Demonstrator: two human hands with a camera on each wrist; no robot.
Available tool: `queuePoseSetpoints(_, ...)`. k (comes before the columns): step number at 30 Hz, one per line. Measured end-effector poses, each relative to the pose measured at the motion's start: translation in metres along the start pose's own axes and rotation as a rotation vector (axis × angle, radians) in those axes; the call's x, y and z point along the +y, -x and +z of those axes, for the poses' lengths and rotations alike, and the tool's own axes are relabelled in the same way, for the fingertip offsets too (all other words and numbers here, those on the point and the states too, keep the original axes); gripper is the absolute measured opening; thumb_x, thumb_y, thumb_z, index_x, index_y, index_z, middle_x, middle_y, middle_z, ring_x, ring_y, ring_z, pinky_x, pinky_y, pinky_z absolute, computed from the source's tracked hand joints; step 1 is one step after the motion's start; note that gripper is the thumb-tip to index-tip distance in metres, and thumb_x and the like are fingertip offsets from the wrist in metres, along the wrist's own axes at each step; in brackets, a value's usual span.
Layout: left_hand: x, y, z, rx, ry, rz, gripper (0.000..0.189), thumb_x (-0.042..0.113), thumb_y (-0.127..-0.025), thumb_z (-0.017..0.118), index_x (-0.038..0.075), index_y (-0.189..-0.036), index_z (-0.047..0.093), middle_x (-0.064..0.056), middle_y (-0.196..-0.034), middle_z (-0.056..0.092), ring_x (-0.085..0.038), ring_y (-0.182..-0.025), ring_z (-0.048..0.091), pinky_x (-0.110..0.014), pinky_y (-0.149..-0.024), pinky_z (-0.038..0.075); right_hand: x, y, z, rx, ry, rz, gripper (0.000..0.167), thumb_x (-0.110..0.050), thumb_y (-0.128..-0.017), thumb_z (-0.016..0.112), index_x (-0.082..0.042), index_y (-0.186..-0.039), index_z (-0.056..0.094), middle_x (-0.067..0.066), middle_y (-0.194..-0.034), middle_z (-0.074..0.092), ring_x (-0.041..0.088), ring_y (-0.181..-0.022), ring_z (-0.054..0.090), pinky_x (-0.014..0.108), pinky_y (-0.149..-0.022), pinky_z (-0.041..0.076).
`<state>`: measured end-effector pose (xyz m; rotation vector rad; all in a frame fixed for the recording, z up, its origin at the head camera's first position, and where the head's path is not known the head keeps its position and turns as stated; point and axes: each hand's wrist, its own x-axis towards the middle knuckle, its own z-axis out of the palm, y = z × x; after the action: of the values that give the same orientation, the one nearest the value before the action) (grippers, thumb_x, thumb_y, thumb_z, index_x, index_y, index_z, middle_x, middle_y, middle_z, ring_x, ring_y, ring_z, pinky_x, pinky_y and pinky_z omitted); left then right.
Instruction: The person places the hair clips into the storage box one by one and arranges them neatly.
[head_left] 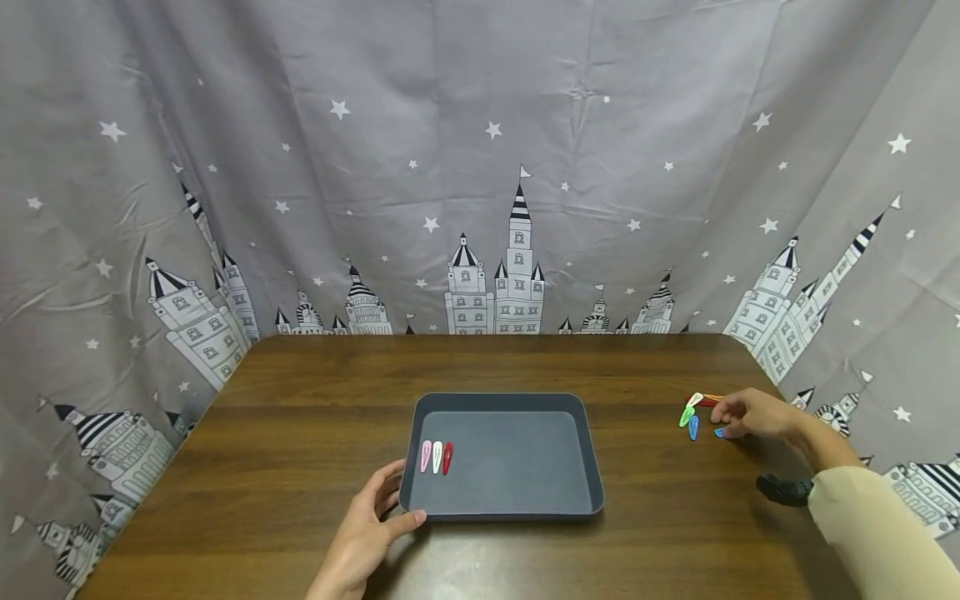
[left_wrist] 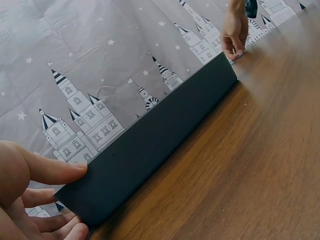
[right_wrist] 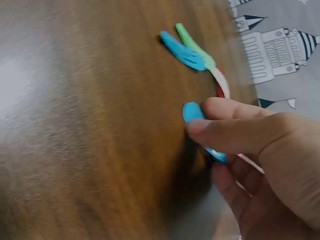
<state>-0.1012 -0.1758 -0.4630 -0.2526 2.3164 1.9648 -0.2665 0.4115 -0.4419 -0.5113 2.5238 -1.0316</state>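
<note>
My left hand (head_left: 363,527) grips the near left corner of a dark grey tray (head_left: 517,402), thumb on the front wall and fingers round the side. Inside the tray, a pink hair clip (head_left: 426,456), a white hair clip (head_left: 437,457) and a red hair clip (head_left: 447,458) lie side by side at the left. Off to the right, my right hand (head_left: 757,414) pinches a blue hair clip (right_wrist: 192,111) between thumb and fingers, close over the table. Beside it lie another blue clip (right_wrist: 182,52), a green clip (right_wrist: 194,46) and a white clip (right_wrist: 220,82).
The brown wooden table (head_left: 315,417) runs back to a grey curtain (head_left: 390,167) printed with castles and stars. A red clip (head_left: 707,402) lies partly covered in the loose pile. Under the right forearm shows a black object (head_left: 783,490).
</note>
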Motion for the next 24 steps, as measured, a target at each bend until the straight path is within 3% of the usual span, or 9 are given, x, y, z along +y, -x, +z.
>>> queuePoseSetpoints(6, -0.0004, 0.0002, 0.0001, 0.001, -0.009, -0.002, 0.074, -0.004, -0.085, 0.078, 0.003, -0.151, 0.046, -0.026, -0.146, 0.052, -0.045, -0.134, 0.048, -0.051, -0.102, 0.044, 0.0026, -0.0003, 0.0035, 0.002, 0.013, -0.024, 0.010, 0.010, -0.084, 0.073, 0.008, -0.091, 0.066, -0.002, -0.079, 0.056, 0.007, -0.071, 0.049, 0.025, -0.064, 0.043)
queuePoseSetpoints(10, 0.0001, 0.0006, 0.0003, 0.003, -0.010, -0.002, 0.074, -0.004, -0.084, 0.079, 0.003, -0.151, 0.046, -0.025, -0.145, 0.053, -0.044, -0.133, 0.048, -0.049, -0.101, 0.044, 0.0004, -0.0012, 0.0031, -0.008, 0.063, -0.003, 0.010, 0.009, -0.084, 0.072, 0.003, -0.089, 0.066, -0.003, -0.078, 0.054, 0.008, -0.071, 0.048, 0.025, -0.065, 0.040)
queuePoseSetpoints(16, -0.0003, 0.0008, -0.0003, 0.006, -0.006, 0.006, 0.074, -0.003, -0.084, 0.079, 0.003, -0.150, 0.047, -0.025, -0.145, 0.053, -0.043, -0.132, 0.049, -0.048, -0.099, 0.045, -0.0069, -0.0030, 0.0022, -0.023, 0.164, -0.040, 0.013, 0.007, -0.083, 0.072, -0.003, -0.085, 0.064, -0.006, -0.075, 0.050, 0.007, -0.069, 0.046, 0.025, -0.063, 0.037)
queuePoseSetpoints(20, -0.0009, 0.0007, -0.0010, 0.007, -0.004, 0.007, 0.073, -0.004, -0.084, 0.079, 0.003, -0.150, 0.047, -0.025, -0.144, 0.054, -0.043, -0.132, 0.050, -0.047, -0.098, 0.046, -0.0050, -0.0028, 0.0034, -0.030, 0.159, -0.035, 0.013, 0.008, -0.085, 0.068, -0.003, -0.086, 0.062, -0.005, -0.076, 0.052, 0.007, -0.067, 0.046, 0.025, -0.061, 0.036)
queuePoseSetpoints(24, -0.0007, 0.0004, -0.0012, 0.006, -0.008, -0.003, 0.074, -0.003, -0.084, 0.079, 0.003, -0.151, 0.046, -0.026, -0.146, 0.052, -0.044, -0.132, 0.049, -0.049, -0.100, 0.045, -0.0021, -0.0011, 0.0041, -0.049, 0.078, -0.019, 0.011, 0.011, -0.089, 0.061, 0.000, -0.088, 0.059, -0.003, -0.074, 0.049, 0.007, -0.065, 0.045, 0.023, -0.058, 0.036)
